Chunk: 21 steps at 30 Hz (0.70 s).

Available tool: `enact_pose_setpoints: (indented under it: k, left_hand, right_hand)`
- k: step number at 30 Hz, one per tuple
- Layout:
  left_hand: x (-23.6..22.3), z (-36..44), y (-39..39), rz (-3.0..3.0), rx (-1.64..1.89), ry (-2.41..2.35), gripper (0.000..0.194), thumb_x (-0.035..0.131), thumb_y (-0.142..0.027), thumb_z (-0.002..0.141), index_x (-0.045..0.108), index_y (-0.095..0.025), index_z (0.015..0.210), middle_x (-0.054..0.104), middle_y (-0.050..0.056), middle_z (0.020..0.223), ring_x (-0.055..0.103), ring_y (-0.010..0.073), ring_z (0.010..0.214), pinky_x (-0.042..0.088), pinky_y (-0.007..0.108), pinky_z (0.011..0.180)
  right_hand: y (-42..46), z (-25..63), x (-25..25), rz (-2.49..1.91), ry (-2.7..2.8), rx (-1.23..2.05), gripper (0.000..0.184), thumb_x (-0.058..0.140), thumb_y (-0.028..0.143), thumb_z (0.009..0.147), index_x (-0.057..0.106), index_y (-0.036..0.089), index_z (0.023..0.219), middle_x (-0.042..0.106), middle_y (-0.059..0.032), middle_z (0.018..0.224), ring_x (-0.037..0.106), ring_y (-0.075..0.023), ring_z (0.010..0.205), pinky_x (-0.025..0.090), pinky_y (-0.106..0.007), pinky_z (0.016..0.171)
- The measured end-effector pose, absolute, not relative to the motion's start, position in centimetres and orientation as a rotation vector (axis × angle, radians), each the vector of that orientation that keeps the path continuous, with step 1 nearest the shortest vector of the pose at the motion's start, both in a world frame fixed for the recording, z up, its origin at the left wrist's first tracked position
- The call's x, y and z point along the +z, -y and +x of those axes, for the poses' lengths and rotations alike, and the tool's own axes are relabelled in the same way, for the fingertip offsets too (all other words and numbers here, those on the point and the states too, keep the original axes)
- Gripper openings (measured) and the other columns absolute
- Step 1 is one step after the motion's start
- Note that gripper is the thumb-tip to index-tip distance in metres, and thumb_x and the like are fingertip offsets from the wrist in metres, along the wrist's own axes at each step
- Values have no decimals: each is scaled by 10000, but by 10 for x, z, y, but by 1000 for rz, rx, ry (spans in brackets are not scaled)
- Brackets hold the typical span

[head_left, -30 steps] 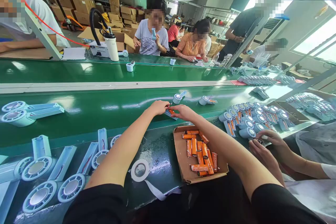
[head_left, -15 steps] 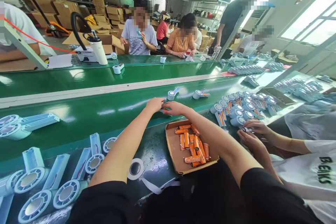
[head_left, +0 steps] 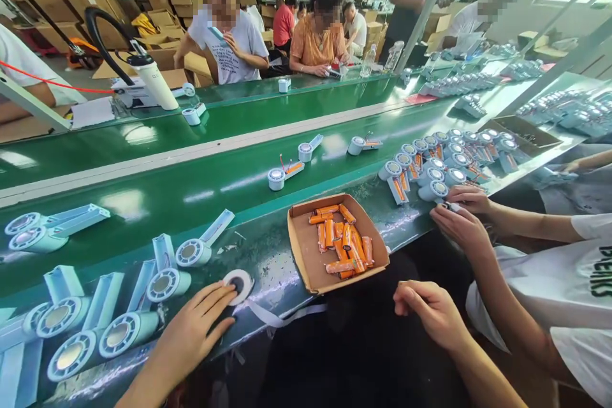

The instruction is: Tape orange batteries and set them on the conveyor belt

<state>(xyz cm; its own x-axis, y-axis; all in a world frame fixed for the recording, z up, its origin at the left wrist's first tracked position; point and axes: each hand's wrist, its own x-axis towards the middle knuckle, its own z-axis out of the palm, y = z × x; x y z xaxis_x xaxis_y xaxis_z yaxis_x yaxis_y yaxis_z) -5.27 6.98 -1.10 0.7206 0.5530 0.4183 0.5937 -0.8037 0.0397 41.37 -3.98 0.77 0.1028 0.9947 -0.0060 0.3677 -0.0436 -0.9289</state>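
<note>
My left hand (head_left: 198, 325) lies palm down with its fingers stretched out, the fingertips touching a roll of white tape (head_left: 247, 282) on the near ledge. From the roll a loose white strip (head_left: 287, 317) hangs over the edge. My right hand (head_left: 433, 313) is held in front of the ledge, its fingers curled in, and nothing shows in them. Between the hands stands a cardboard tray (head_left: 300, 258) of orange battery cells (head_left: 351, 239). Beyond it, on the green belt, sits a light blue handheld fan body (head_left: 276, 179) with an orange cell in its handle.
Several open blue fan bodies (head_left: 128, 331) crowd the ledge at left. More fan bodies (head_left: 433, 175) with orange cells are grouped at right, beside a co-worker's hands (head_left: 461, 217). Two others sit farther along the green belt (head_left: 210, 172). People sit across the line.
Both hands have drawn back from the belt, leaving a fan body with an orange cell there. My left hand has come to the tape roll, my right hand towards my lap.
</note>
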Motion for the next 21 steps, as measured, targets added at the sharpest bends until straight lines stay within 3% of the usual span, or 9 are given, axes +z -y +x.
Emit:
enact_pose_setpoints:
  k: [2,4,6,7,10,12,15,17,21]
  left_hand:
    - [-10,-45,-57,-2738,-723,968,241,542,-154,1019,708,-197,1188,802,72,1083,745,244,1070,660,382,922]
    - [0,-24,-52,-2716,-785,997,187,575,-102,998,671,-173,1142,787,87,1049,709,274,1172,656,422,965]
    - [16,-2,-51,-2763,-812,986,165,605,-98,990,625,-163,1140,774,109,1096,623,321,1339,649,464,1002]
    - [24,7,-52,-2796,-811,965,169,609,-108,995,603,-161,1155,766,121,1135,580,337,1396,646,477,1012]
    - [45,17,-56,-2831,-780,839,212,623,-135,998,574,-161,1202,754,129,1168,570,347,1409,645,498,1024]
    - [49,11,-59,-2799,-734,765,226,651,-130,975,598,-163,1192,759,114,1111,603,356,1361,645,513,1022]
    - [41,-1,-61,-2753,-702,723,219,651,-75,939,650,-164,1139,755,92,1017,680,327,1206,647,500,1013]
    - [32,-2,-60,-2731,-751,757,240,640,-58,931,670,-165,1143,749,97,1028,697,309,1138,650,482,994]
    - [24,16,-56,-2744,-875,798,347,634,-34,912,674,-150,1237,746,115,1074,683,310,1157,644,476,998]
  right_hand:
    - [39,383,9,-1453,1291,1061,500,606,671,969,768,247,761,725,-69,625,656,-212,519,537,-318,479]
    - [28,344,15,-1365,1224,1233,403,676,624,950,793,250,1044,769,-68,759,672,-198,582,541,-292,494]
    - [14,306,24,-1254,1238,1457,552,786,566,884,701,270,1341,800,-78,957,697,-183,660,551,-270,531]
    - [9,290,28,-1197,1285,1560,594,819,539,860,684,269,1371,800,-79,1010,698,-171,672,549,-260,550]
    - [4,266,39,-1106,1494,1742,338,769,516,910,799,199,1022,789,-55,893,645,-120,589,506,-223,564]
    - [7,272,41,-1030,1654,1856,410,673,542,984,796,175,846,754,-32,751,596,-97,517,463,-205,532]
    - [3,302,42,-716,1968,1941,445,692,605,965,826,181,973,803,-53,902,667,-117,610,503,-204,593]
    - [-11,328,43,-858,2105,1685,421,737,581,946,815,198,1101,811,-67,997,715,-160,731,554,-237,703]
    - [-54,371,43,-1632,2098,633,280,696,310,982,755,203,1234,751,-142,1177,689,-306,1132,539,-459,1053]
